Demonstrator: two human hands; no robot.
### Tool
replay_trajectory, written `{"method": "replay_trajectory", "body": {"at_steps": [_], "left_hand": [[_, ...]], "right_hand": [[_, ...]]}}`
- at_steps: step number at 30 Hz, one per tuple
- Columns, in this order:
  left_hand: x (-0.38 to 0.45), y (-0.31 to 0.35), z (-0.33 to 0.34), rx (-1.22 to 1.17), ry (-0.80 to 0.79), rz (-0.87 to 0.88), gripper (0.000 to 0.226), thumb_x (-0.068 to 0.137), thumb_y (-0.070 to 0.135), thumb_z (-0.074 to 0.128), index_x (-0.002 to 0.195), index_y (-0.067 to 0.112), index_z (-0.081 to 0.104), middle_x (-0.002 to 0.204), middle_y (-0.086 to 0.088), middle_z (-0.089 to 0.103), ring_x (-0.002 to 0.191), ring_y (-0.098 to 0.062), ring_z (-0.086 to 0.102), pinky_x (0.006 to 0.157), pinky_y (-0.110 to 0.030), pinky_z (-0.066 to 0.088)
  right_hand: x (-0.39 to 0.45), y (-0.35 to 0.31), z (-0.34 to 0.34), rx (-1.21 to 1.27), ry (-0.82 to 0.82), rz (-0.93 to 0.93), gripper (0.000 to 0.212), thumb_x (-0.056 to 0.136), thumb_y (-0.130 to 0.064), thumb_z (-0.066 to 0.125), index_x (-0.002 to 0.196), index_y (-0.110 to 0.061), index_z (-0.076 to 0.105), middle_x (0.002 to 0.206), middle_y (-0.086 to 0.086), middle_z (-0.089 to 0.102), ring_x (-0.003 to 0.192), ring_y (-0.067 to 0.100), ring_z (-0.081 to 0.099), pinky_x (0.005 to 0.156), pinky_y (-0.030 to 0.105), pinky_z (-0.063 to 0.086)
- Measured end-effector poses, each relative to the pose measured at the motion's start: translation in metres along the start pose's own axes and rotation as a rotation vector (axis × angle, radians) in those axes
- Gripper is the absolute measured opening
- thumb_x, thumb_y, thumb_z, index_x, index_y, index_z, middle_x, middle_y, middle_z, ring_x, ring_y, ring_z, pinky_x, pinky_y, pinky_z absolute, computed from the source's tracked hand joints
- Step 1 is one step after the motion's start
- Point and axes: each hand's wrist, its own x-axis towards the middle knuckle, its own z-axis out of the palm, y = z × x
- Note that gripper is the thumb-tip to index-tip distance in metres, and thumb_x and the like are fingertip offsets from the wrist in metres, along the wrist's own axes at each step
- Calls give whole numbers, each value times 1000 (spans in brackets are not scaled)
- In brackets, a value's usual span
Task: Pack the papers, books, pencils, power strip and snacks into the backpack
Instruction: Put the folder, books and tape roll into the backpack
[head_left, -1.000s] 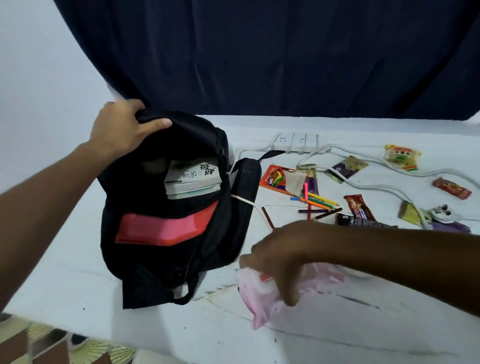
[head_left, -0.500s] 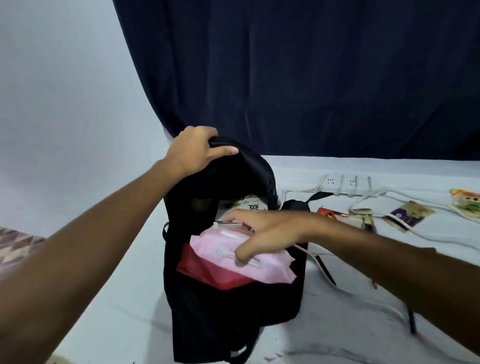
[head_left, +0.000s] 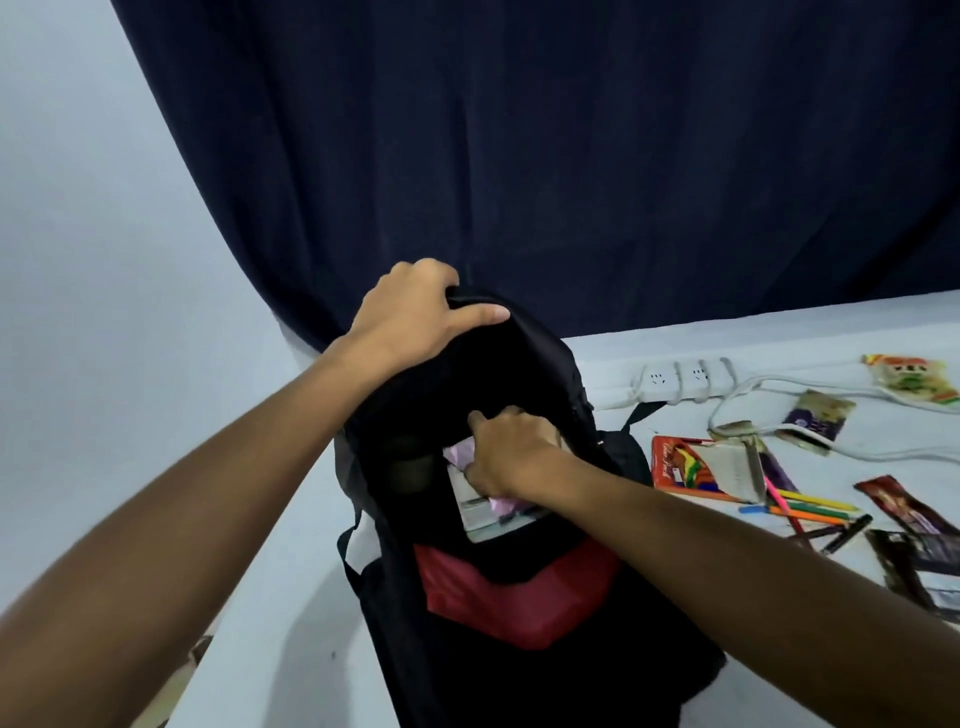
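While the left hand (head_left: 410, 317) grips the raised top edge of a black backpack (head_left: 519, 623), fingers curled over the fabric and thumb lying along it, the right hand (head_left: 506, 452) reaches into the bag's open mouth in the head view, its fingers curled down onto a pink packet (head_left: 460, 449) that sits on top of the books (head_left: 480, 512) already standing inside. Whether those fingers pinch the packet or only press it down is hard to tell, since the hand covers most of it. A red panel (head_left: 514, 587) crosses the front of the backpack below the opening, and the bag stands upright on a white table (head_left: 291, 571).

To the right of the backpack, still on the table, lie the remaining items: a white power strip (head_left: 675, 382) near the far edge, its grey cable (head_left: 737, 395) looping toward the snacks; an orange pencil box (head_left: 696, 467) just beside the bag's strap; and loose coloured pencils (head_left: 810, 506) fanned out next to the box. Several snack packets are scattered around them, among them a yellow and green packet (head_left: 911, 376) at the far right, a purple packet (head_left: 818, 421) touching the cable, and a dark red wrapper (head_left: 898, 509) near the pencils. A dark blue curtain (head_left: 519, 156) hangs behind the table against a pale wall (head_left: 78, 208)
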Motion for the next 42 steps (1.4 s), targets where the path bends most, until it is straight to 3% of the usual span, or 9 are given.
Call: {"method": "replay_trajectory", "body": {"at_steps": [4,7,10,13,18,23,27,38,42], "left_hand": [[5,-8,0,-52,-26,-7,65,72,68,66,71,4,54,61,-1,54,58,-20,54,53,-32,41],[10,-12,-3,-78,-28,-29,60,73,66,67,69,7,55,61,0,54,57,-18,53,53,-31,39],[15,-17,-6,-100,-30,-37,55,73,64,69,64,12,53,60,2,54,57,-16,52,54,-30,39],[18,-16,-7,-116,-38,-36,52,73,62,70,61,15,51,58,4,53,57,-14,51,54,-30,38],[17,-13,-8,-126,-39,-20,50,73,60,72,57,18,49,54,7,49,52,-11,48,51,-27,35],[17,-14,-8,-124,-35,-3,53,71,61,73,56,17,46,52,7,46,52,-12,46,52,-29,34],[20,-14,-7,-118,-33,9,55,69,62,73,57,14,48,54,5,47,53,-13,46,51,-29,34],[19,-21,-6,-106,-9,33,58,69,64,71,58,13,48,54,4,47,55,-16,47,54,-30,37],[15,-25,-5,-96,9,21,55,69,65,71,58,16,47,55,5,47,56,-14,48,54,-30,37]], "right_hand": [[3,-6,2,-62,-45,-8,68,88,-62,45,136,-13,45,138,26,40,121,44,45,95,54,43],[-13,-5,1,-61,-62,-126,78,84,-71,42,140,-17,37,146,22,31,132,45,30,103,60,30],[-25,3,7,-106,-118,-221,77,88,-66,39,147,-18,27,157,22,11,143,47,6,110,62,13],[-18,3,13,-130,-169,-225,70,95,-54,33,151,-16,18,160,21,-2,143,48,-2,112,62,8],[18,-10,13,-187,-253,-174,66,96,-50,26,153,-19,15,160,21,0,140,50,9,109,62,17],[48,-24,23,-261,-211,-109,65,95,-41,28,153,-17,14,157,26,6,135,55,17,103,60,26],[69,-33,27,-279,-183,-51,60,89,-32,37,147,-14,33,151,28,23,127,52,29,91,55,34],[81,-31,20,-210,-149,-56,58,90,-50,40,134,-13,52,139,22,44,120,44,41,95,52,35],[60,-40,9,-319,-205,-53,46,91,-23,47,135,-6,49,142,28,38,116,54,42,86,58,44]]}}
